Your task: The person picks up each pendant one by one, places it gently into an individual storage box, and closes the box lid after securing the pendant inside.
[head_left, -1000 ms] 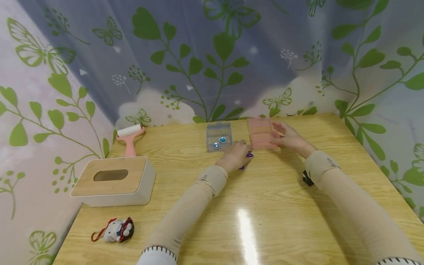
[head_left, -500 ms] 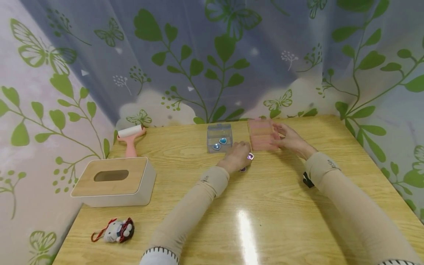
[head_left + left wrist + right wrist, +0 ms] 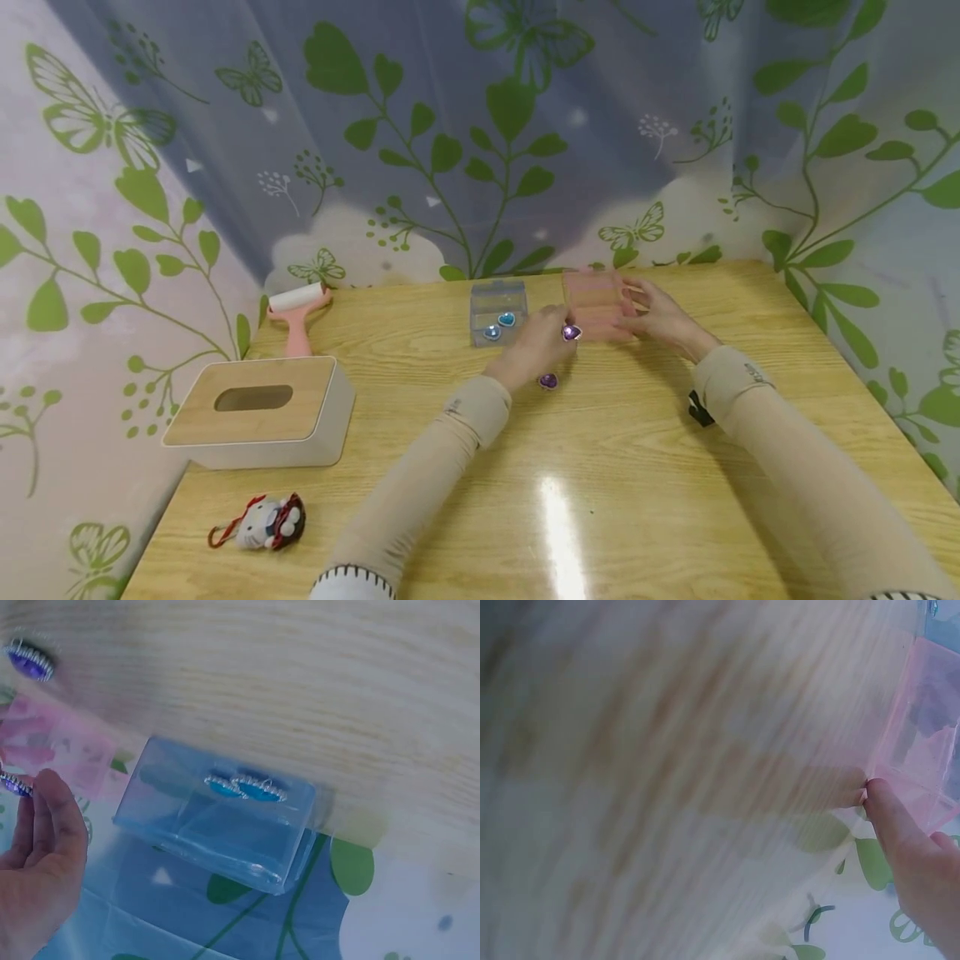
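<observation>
My left hand (image 3: 534, 346) pinches a purple heart-shaped gem with a sparkling rim (image 3: 572, 332), just off the near left corner of the pink box. A second purple heart gem (image 3: 548, 382) lies on the table below that hand. My right hand (image 3: 663, 321) holds the right side of the see-through pink box (image 3: 596, 302), thumb toward its front and fingers farther back. Left of it stands a clear bluish box (image 3: 217, 832), its lid raised, with two blue heart gems (image 3: 259, 789) inside. The pink box's inside is hard to make out.
A tissue box with a wooden top (image 3: 255, 417) stands on the left of the wooden table (image 3: 645, 517). Behind it lies a pink lint roller (image 3: 297, 321); in front, a small plush charm (image 3: 262, 523). A patterned curtain (image 3: 420, 167) hangs along the back edge.
My left hand has lifted one purple gem from the table and moved it slightly back toward the pink box. The other purple gem shows more fully. My right hand stays at the pink box.
</observation>
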Motion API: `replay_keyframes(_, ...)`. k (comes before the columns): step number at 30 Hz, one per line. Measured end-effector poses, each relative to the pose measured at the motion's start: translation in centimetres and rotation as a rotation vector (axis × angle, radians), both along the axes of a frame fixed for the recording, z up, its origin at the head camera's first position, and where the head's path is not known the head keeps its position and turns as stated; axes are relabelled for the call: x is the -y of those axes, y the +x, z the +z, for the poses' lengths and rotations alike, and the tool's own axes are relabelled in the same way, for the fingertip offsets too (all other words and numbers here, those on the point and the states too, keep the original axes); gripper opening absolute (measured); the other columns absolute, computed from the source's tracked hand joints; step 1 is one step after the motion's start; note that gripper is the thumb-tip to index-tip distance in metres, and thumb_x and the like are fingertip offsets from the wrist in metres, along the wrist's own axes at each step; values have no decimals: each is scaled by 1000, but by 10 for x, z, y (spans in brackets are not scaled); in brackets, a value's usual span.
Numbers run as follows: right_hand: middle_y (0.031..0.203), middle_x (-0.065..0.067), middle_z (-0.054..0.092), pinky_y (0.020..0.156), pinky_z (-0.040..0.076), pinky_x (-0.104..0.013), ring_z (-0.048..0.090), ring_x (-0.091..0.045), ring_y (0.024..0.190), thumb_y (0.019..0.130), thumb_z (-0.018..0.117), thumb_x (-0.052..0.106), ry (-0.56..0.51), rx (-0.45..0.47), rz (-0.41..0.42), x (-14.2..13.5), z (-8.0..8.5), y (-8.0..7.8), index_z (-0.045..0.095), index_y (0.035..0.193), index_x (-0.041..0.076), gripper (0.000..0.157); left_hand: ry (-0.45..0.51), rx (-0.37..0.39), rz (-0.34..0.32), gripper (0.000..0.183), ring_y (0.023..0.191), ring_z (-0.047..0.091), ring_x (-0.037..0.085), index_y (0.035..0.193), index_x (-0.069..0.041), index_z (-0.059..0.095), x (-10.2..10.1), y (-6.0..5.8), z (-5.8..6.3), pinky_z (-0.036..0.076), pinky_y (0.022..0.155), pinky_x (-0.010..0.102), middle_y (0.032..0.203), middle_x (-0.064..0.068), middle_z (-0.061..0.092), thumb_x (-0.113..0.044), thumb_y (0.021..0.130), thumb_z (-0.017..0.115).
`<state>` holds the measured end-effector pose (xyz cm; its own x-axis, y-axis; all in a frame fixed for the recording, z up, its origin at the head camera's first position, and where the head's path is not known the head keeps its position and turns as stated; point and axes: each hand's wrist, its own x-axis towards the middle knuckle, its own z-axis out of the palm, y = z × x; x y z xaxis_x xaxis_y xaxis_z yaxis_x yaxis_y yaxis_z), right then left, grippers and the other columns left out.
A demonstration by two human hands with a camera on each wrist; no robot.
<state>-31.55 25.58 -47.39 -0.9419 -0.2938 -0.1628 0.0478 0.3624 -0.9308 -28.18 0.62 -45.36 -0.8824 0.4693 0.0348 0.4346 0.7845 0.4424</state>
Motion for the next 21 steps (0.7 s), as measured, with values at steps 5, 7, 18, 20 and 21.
replay_keyframes(5,175,-28,11,126,38,-56,24,-55,157,103,63,0,3,-7,-1,-3,-2,0,3,169,3,89,40,-37,15,30,89,63,14,125,-12,63,-2,-1,8,55,71,22,110,2,66,-25,100,74)
replay_keyframes(7,175,-27,10,120,48,-42,25,-53,157,103,62,0,-1,-1,0,-4,-2,0,3,169,4,89,59,-39,16,30,88,62,14,123,-12,63,-3,-2,9,54,70,22,110,2,65,-26,99,75)
replay_keyframes(18,175,-29,7,87,53,-6,24,-54,157,101,64,-4,-78,7,20,-1,-2,1,4,168,1,91,92,-15,72,32,95,63,16,124,-17,62,-4,-18,15,57,77,25,114,1,64,-22,96,77)
replay_keyframes(20,175,-29,7,87,53,-6,25,-54,157,101,64,-4,-77,6,24,0,-3,0,4,168,1,90,89,-22,75,33,95,64,17,125,-17,62,-4,-21,16,57,77,26,115,2,65,-23,96,78)
replay_keyframes(21,175,-29,8,87,53,-6,25,-54,157,101,64,-4,-65,2,26,1,-3,0,4,168,1,90,89,-27,74,33,95,64,17,125,-16,63,-5,-23,16,57,78,26,115,3,65,-23,96,78)
